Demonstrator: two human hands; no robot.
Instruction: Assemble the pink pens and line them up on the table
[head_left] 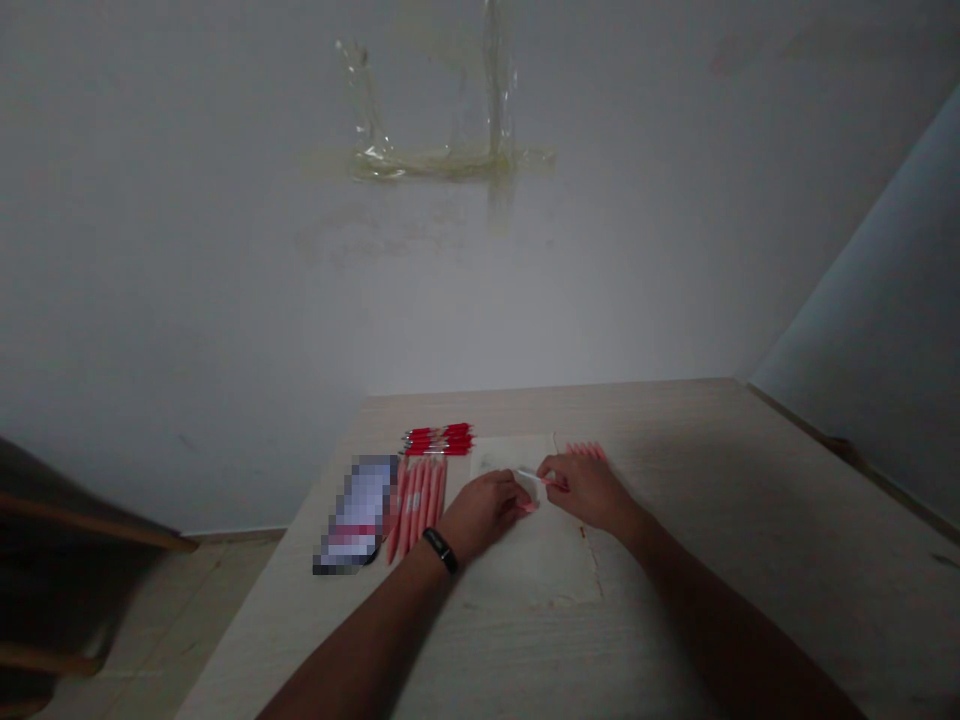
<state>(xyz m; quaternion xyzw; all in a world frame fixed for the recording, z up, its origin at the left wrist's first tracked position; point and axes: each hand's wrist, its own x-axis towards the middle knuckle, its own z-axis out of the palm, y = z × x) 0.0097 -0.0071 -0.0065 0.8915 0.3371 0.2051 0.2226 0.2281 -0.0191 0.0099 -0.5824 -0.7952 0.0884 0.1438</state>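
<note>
A slim, pale piece with a pink end (531,475) spans the gap between my hands, low over a whitish sheet on the worktop. My right hand (589,490) pinches its pink end between thumb and fingertips; my left hand (484,512) is curled closed about a small pink part (529,507), though I cannot tell whether its fingers also touch the pale piece. The sheet (525,575) lies flat beneath, thin and matte, its right edge uneven and flecked with reddish marks. Just past my right hand, a short row of pink tips (587,450) lines up side by side. To the left, smooth pink pens (416,500) rest in a close rank, slender and tapered, with red pens (439,440) stacked crosswise beyond them, glints of metal at their ends. A flat, dark-edged slab (356,515), its face blurred into blocks, sits beside the pink pens. A black band (440,550) circles my left wrist. The worktop (675,580), pale with fine wood-like grain, runs back to a dull grey wall (637,250), where strips of glossy, yellowed tape (435,165) cling above a faint stain. At lower left, wooden bars (97,520) stand over a light floor (187,590).
</note>
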